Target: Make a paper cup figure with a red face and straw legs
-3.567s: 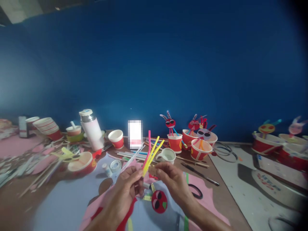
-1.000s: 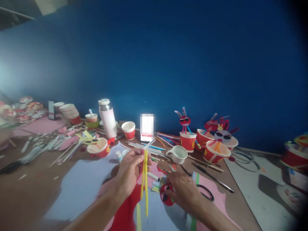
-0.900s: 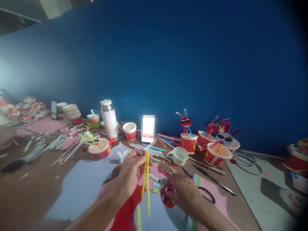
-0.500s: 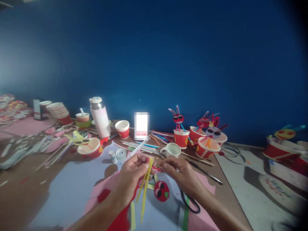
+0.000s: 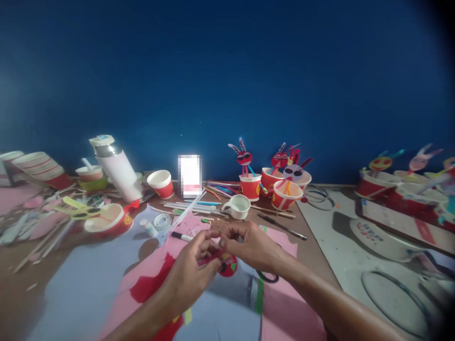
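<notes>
My left hand (image 5: 202, 258) is closed round a thin pink-red strip (image 5: 209, 259), just above the coloured paper sheets. Touching its fingertips, my right hand (image 5: 245, 244) pinches something too small to make out. Partly behind both hands lies a round red paper face (image 5: 228, 266) with a green patch. A black-handled tool (image 5: 268, 276) rests below my right wrist. To the left of my fingers is a black-and-white marker (image 5: 181, 236) on pink paper.
Behind the hands stand a white cup (image 5: 238, 207), a red paper cup (image 5: 159, 183) and a leaning white flask (image 5: 119, 170). Red cups with paper figures (image 5: 250, 187) line the back right. A pen (image 5: 282, 227) lies right of centre.
The view has swung to the right. The yellow strips that hung from my left hand no longer show, and a pink-red strip is seen there. My hands have come closer together, over the red face.
</notes>
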{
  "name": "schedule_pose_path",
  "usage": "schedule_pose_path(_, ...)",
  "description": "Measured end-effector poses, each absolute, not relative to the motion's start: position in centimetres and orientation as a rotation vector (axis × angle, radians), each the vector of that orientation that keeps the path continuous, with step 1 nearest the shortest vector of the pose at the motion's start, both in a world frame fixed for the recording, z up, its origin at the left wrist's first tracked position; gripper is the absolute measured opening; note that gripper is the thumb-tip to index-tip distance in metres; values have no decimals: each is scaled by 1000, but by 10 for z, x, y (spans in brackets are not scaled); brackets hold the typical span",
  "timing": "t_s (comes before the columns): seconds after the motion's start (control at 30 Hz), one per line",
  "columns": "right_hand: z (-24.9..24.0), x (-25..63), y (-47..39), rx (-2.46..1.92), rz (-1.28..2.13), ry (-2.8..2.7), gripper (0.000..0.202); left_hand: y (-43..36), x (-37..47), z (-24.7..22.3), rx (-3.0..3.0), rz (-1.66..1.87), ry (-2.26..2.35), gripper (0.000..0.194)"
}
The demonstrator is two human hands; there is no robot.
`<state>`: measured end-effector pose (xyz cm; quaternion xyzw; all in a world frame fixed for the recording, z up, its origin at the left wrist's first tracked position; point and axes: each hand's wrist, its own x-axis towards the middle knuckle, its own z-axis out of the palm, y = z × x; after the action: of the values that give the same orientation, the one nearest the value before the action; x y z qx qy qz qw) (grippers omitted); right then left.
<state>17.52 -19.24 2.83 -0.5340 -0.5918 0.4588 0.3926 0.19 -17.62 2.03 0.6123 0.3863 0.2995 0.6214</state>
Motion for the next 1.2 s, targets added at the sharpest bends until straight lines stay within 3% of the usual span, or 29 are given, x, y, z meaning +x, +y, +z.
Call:
schedule_pose_path(0.17,26,176,-189,-1315,1259,-1412,11,-172,-2,17,1683,657,987,8)
schedule_pose_path(0.37,26,173,-186,-1319,1311,-1284,14,-172,-6,14,2193,718,1081,13)
schedule_pose_path(0.57,24,173,-180,-1314,1319,-1150,14,-170,-8,9,2597,885,867,14)
schedule_pose_path(1.0,26,167,-179,-1225,1244,-983,15,-163,-7,15,2672,1389,516,23)
schedule_pose_path(1.2,25,163,-179,-1174,1190,-938,15,-162,-6,15,2615,1422,663,18)
